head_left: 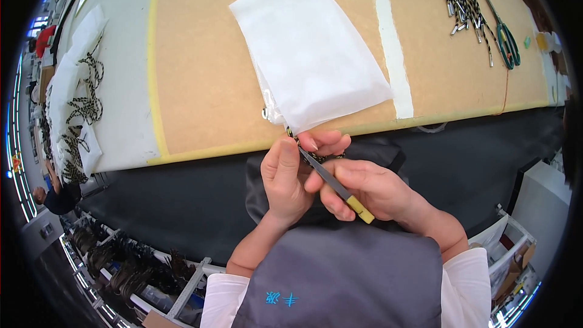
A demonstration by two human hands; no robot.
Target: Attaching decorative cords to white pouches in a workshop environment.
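Observation:
My left hand (284,176) pinches a black-and-yellow cord (289,132) by the lower corner of a white pouch (316,49). Held slantwise in my right hand (370,185) is a pair of dark tweezers (331,182) with a yellow back end. Their tips meet the cord at my left fingers; whether they grip it is hidden. More of the cord loops down behind my fingers. The pouch lies flat on the table, its near edge reaching the table's edge. Beside its lower left corner is a small clear piece with a metal ring (265,112).
Several patterned cords with metal tips (464,18) lie at the far right, beside green-handled scissors (507,43). White pouches with cords (85,109) are piled along the left. Yellow tape (243,148) lines the table's front edge. Another person (61,197) is at the far left.

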